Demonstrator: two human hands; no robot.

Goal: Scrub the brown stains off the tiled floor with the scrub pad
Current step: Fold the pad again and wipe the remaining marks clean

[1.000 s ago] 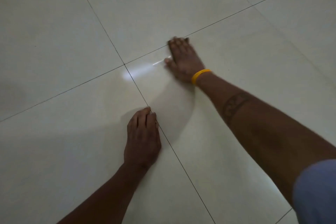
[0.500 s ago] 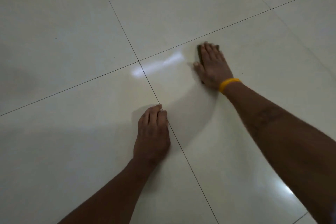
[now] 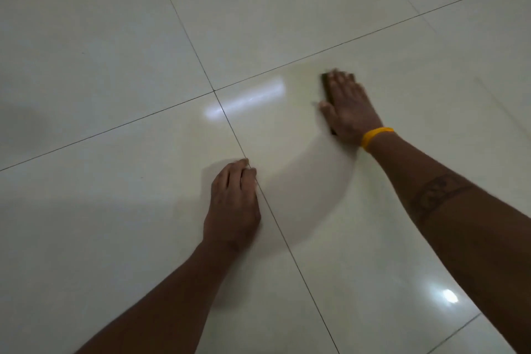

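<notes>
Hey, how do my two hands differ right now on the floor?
The right hand lies flat with fingers straight, pressing a dark scrub pad; the left hand has nothing visible under it, its fingers bent at the knuckles.
The right hand is blurred and sits farther out; the left hand is sharp and nearer, beside a grout line.
Only the right wrist wears a yellow band.
Both rest palm-down on the tiled floor.
</notes>
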